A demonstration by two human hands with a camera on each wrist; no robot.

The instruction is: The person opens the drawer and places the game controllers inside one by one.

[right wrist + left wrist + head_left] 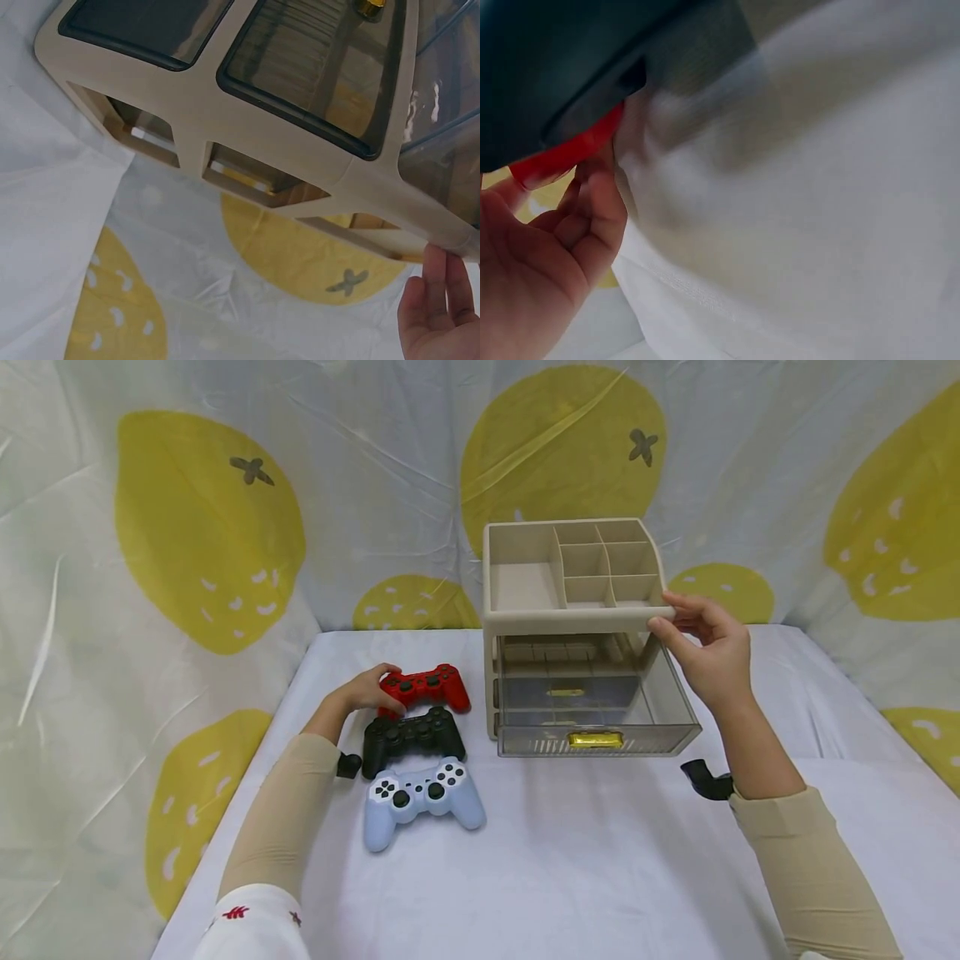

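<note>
Left hand (pixel 371 687) has the red controller (pixel 431 687) pinched by one end, right hand (pixel 711 647) grips the organizer (pixel 577 622) at its front corner. Looks like opening the clear drawer (pixel 536 742) is done, but all three controllers sit outside, left of it: red at the back, black controller (pixel 412 737) in the middle, blue controller (pixel 418 802) up front. No brand or writing's readable, tbh.

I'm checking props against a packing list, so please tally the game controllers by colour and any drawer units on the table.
Red controller: 1
Black controller: 1
Light blue controller: 1
Beige drawer unit: 1
Total: 4
</note>
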